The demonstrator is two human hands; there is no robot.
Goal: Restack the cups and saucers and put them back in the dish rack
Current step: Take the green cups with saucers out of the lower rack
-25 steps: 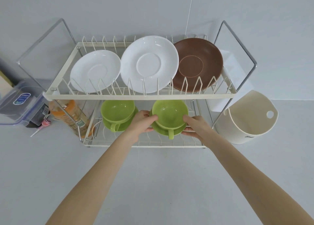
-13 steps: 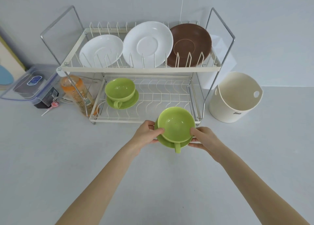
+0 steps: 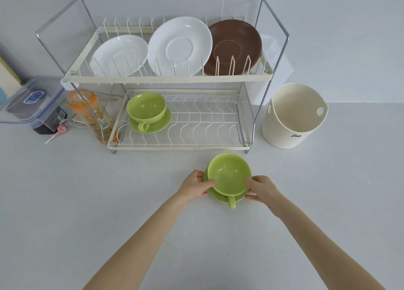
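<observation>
we are holding a green cup (image 3: 229, 174) that is sitting on its matching green saucer (image 3: 220, 196), the pair lying just in front of the dish rack (image 3: 168, 78) over the pale countertop (image 3: 65, 202), though whether the saucer is touching the surface we cannot tell. the cup's handle (image 3: 232, 203) is pointing back toward us. our left hand (image 3: 194, 187) is gripping the saucer's left edge, thumb lying against the cup's wall and fingers curling under the rim; our right hand (image 3: 261, 188) is gripping the right edge the same way, thumb on the cup's side. a second green cup (image 3: 146, 107) is resting on a second green saucer (image 3: 160, 123) at the left end of the rack's lower wire shelf, handle facing front. on the upper shelf three saucers are standing tilted in the slots: a small white saucer (image 3: 119, 54) on the left, a larger white saucer (image 3: 179, 46) in the middle, and a brown saucer (image 3: 235, 46) on the right. a cream plastic bucket (image 3: 293, 119) is standing just right of the rack. left of the rack, an orange-labelled bottle (image 3: 90, 112) is leaning against the frame, and beyond it a clear lidded storage box (image 3: 30, 101) is sitting on a dark object.
</observation>
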